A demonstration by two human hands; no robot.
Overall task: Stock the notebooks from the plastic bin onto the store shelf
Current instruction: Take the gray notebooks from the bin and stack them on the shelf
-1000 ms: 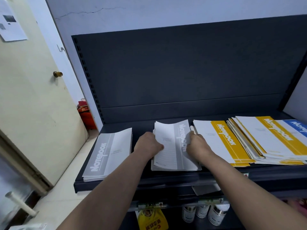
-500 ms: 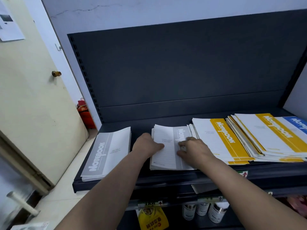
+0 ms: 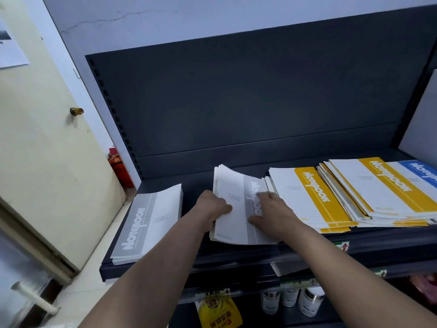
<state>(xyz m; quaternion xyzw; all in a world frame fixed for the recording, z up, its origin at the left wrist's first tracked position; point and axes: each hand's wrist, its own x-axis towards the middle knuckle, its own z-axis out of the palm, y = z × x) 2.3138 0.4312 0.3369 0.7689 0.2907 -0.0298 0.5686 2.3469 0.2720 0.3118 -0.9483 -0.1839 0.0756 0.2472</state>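
Observation:
A stack of grey-and-white notebooks [image 3: 233, 204] lies in the middle of the dark shelf [image 3: 165, 263]. My left hand [image 3: 210, 208] grips the stack's left edge, thumb on top. My right hand [image 3: 272, 213] lies flat on the grey cover band, fingers spread, pressing down. A second grey stack [image 3: 149, 221] sits to the left. Yellow notebook stacks [image 3: 312, 197] and a fanned yellow pile [image 3: 387, 188] with a blue notebook [image 3: 423, 174] fill the right. The plastic bin is not in view.
The shelf's dark back panel [image 3: 248, 102] rises behind the stacks. A cream door [image 3: 47, 143] with a brass knob stands left. Below the shelf hang a yellow packet [image 3: 218, 313] and white bottles [image 3: 290, 301]. A gap of bare shelf separates the two grey stacks.
My right hand moved from the stack's right edge onto the top cover and now presses it flat. The lifted far end of the stack has come down. My left hand stayed at the left edge.

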